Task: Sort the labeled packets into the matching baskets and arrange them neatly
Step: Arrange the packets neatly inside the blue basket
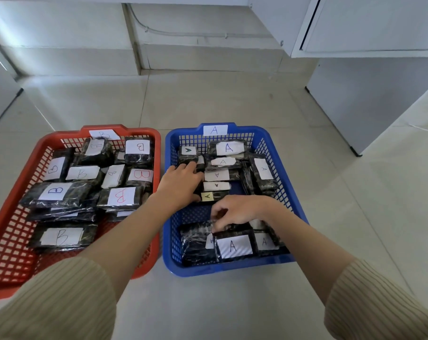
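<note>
A red basket (9,244) labelled B lies on the floor at the left, holding several dark wrapped packets with B labels (57,191). Beside it on the right, a blue basket (173,143) labelled A holds several dark packets with A labels (229,148). My left hand (181,182) reaches into the blue basket's left middle and lies against a row of upright A packets (216,186), fingers bent around their ends. My right hand (237,212) hovers over the front row and pinches the top edge of a front packet (234,246) with curled fingers.
Both baskets stand on a pale tiled floor. White cabinets (370,99) rise at the back right and a wall step (208,57) runs behind. A white cable (426,127) lies on the floor at far right. Open floor lies in front of the baskets.
</note>
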Action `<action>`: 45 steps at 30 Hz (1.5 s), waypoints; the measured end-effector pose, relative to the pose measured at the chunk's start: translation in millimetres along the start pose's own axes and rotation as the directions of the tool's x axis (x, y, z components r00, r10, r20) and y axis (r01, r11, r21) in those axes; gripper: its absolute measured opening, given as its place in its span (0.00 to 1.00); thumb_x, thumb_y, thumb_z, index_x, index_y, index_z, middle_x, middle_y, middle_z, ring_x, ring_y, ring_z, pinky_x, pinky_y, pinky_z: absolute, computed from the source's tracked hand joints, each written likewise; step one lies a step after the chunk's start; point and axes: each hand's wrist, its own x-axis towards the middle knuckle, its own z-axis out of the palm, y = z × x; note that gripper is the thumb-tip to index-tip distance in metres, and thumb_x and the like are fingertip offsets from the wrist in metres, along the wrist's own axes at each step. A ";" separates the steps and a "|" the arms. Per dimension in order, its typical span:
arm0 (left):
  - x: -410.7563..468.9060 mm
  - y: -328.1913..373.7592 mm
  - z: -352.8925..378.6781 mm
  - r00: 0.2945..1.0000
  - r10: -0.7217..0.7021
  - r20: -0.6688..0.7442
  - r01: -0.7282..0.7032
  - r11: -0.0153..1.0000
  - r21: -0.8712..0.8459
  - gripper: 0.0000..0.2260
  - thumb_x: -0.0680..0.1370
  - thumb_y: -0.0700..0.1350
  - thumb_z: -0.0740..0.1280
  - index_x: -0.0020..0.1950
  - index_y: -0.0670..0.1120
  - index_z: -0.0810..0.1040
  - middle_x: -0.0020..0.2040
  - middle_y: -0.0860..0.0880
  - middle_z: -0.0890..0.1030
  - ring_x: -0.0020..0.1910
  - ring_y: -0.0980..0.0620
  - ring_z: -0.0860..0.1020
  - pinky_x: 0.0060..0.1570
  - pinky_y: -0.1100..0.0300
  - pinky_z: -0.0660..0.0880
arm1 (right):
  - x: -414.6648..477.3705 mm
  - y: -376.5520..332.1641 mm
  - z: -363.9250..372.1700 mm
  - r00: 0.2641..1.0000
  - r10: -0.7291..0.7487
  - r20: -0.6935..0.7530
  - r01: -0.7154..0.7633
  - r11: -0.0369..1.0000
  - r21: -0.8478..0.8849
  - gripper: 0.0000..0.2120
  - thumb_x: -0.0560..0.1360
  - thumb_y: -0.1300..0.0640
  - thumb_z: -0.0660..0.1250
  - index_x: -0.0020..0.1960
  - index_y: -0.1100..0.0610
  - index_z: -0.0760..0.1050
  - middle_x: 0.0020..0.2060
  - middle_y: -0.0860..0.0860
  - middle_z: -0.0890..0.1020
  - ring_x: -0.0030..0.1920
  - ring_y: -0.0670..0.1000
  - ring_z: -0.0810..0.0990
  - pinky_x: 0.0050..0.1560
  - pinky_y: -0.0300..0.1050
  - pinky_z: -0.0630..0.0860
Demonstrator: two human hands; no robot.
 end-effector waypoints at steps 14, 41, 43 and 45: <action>-12.9 -28.9 -55.3 0.883 0.210 0.419 0.108 0.779 -0.618 0.20 0.73 0.53 0.71 0.62 0.49 0.76 0.59 0.53 0.77 0.42 0.56 0.83 0.43 0.68 0.75 | -17.8 15.6 -8.5 0.866 -0.116 -0.487 0.248 0.944 0.217 0.09 0.71 0.58 0.73 0.48 0.57 0.75 0.38 0.45 0.75 0.37 0.45 0.72 0.38 0.35 0.69; -20.5 -1.6 -18.3 0.979 0.091 0.185 -0.084 0.996 -0.044 0.24 0.67 0.67 0.67 0.56 0.53 0.77 0.50 0.55 0.75 0.54 0.53 0.72 0.60 0.47 0.55 | 16.6 13.0 0.4 0.908 -0.049 -0.417 -0.002 0.993 -0.122 0.22 0.72 0.48 0.71 0.63 0.57 0.76 0.58 0.53 0.75 0.58 0.53 0.74 0.54 0.43 0.70; -22.1 -1.1 -21.2 0.960 0.096 0.263 -0.091 0.995 -0.030 0.31 0.66 0.67 0.69 0.62 0.51 0.72 0.55 0.53 0.73 0.57 0.52 0.72 0.63 0.47 0.54 | 16.7 12.5 0.2 0.904 -0.057 -0.423 0.009 0.993 -0.114 0.19 0.74 0.49 0.69 0.62 0.57 0.77 0.56 0.52 0.73 0.56 0.53 0.73 0.55 0.45 0.70; -25.1 1.6 -19.4 0.946 0.111 0.304 -0.144 0.986 0.087 0.38 0.65 0.67 0.70 0.68 0.48 0.66 0.62 0.51 0.70 0.63 0.50 0.69 0.66 0.44 0.53 | 16.3 13.3 -1.8 0.861 -0.093 -0.499 0.036 0.992 -0.123 0.13 0.77 0.54 0.65 0.59 0.57 0.78 0.54 0.53 0.74 0.55 0.54 0.75 0.58 0.49 0.71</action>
